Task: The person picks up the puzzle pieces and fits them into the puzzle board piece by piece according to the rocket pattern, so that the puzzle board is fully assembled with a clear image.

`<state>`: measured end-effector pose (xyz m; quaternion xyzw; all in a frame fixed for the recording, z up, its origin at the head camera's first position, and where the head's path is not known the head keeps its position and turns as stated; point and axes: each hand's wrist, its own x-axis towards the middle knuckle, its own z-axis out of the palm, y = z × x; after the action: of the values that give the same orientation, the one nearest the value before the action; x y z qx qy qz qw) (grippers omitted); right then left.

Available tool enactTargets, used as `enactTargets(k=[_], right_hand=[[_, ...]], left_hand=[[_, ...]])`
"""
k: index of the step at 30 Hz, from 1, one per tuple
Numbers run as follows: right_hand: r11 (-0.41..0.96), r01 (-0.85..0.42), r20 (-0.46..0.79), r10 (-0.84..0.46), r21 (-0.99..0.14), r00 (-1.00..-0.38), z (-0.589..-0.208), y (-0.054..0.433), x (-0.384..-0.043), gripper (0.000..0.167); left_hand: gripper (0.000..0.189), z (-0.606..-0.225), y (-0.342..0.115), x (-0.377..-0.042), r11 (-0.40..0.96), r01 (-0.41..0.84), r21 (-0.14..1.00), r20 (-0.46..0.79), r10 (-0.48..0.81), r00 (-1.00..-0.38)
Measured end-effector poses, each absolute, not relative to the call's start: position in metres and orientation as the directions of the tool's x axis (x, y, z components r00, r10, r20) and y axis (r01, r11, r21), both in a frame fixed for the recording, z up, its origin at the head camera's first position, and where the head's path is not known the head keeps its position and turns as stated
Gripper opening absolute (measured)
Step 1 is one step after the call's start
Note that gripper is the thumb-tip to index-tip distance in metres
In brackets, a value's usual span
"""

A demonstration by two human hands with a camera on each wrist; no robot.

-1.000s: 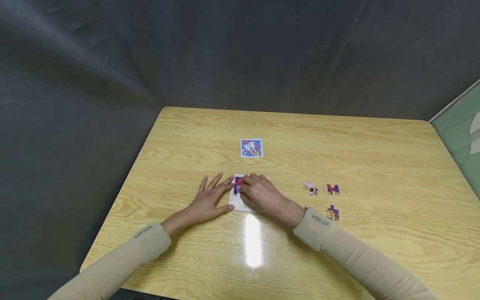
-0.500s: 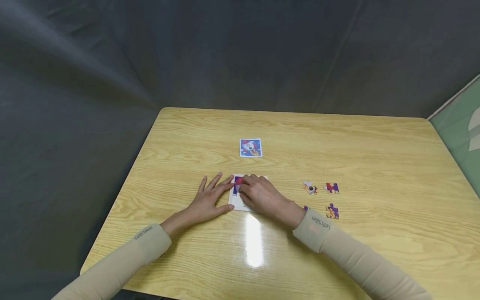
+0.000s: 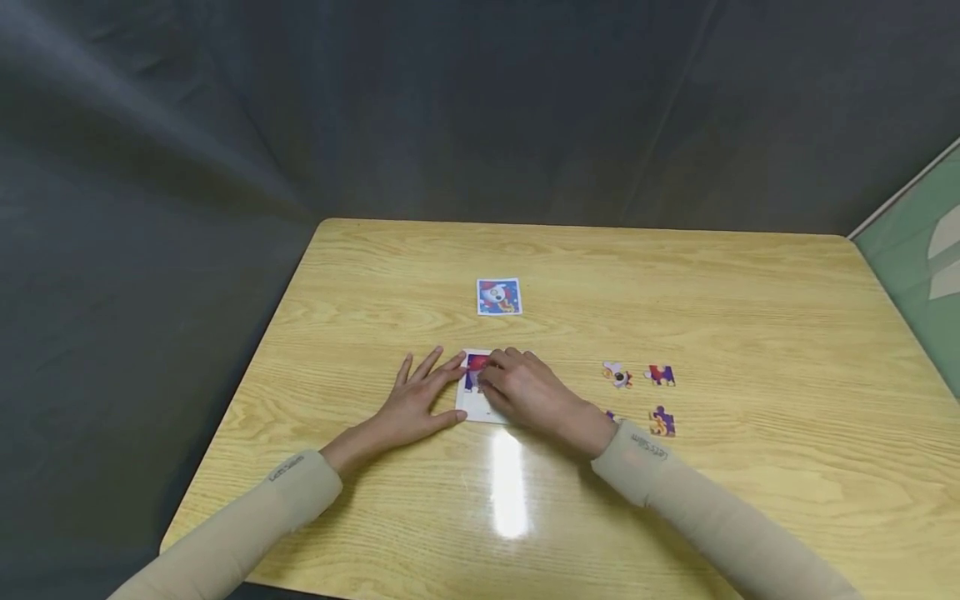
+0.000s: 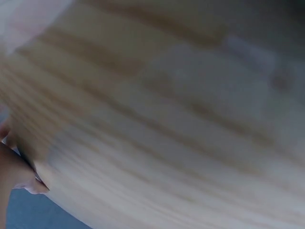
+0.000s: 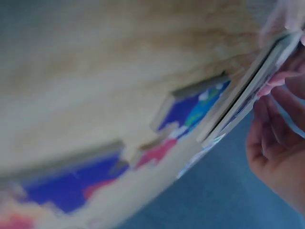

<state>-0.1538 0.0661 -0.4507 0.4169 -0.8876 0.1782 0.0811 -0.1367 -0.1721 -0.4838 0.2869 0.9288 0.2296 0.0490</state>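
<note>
A small white puzzle tray lies flat on the table in front of me, with red and dark-blue printed puzzle in its upper left part. My left hand lies beside it with fingers spread; the index fingertip and thumb touch the tray's left side. Over the tray, my right hand has its fingers curled down and pinches a puzzle piece at the printed part's right edge. That piece is mostly hidden beneath the fingers. In the right wrist view the curled fingers meet the tray's edge.
To the right lie several loose puzzle pieces: a white one with an eye, a red and purple one, an orange and purple one; another is partly covered by my right wrist. A square picture card lies beyond the tray.
My right hand has shifted very slightly over the tray, and a bit more of the printed part shows beside its fingertips. The left hand stays against the tray.
</note>
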Motion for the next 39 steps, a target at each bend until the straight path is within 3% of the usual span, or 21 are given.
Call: enactTargets(k=[7,15,25,32,39], right_hand=[[0.617,-0.743,0.329,-0.666,-0.261,-0.669,-0.448,0.102,-0.159,0.015],[0.681,-0.684,0.374,-0.581,-0.263,-0.723,-0.439,0.171,-0.165,0.027],[0.789,-0.542,0.139,-0.526,-0.29,-0.839,-0.434,0.228,-0.151,0.048],[0.77,-0.53,0.189,-0.496,-0.354,-0.847,-0.451,0.235,-0.15,0.037],[0.692,-0.601,0.229,-0.56,-0.401,-0.796,-0.45,0.238,-0.155,0.03]], left_hand=[[0.065,-0.484,-0.172,-0.137,0.73,0.516,0.449,0.049,0.556,-0.829],[0.064,-0.482,-0.171,-0.138,0.72,0.528,0.45,0.06,0.565,-0.823],[0.064,-0.483,-0.172,-0.137,0.714,0.521,0.468,0.055,0.565,-0.823],[0.065,-0.484,-0.173,-0.137,0.72,0.516,0.464,0.048,0.561,-0.826],[0.064,-0.485,-0.172,-0.137,0.718,0.517,0.467,0.048,0.563,-0.825]])
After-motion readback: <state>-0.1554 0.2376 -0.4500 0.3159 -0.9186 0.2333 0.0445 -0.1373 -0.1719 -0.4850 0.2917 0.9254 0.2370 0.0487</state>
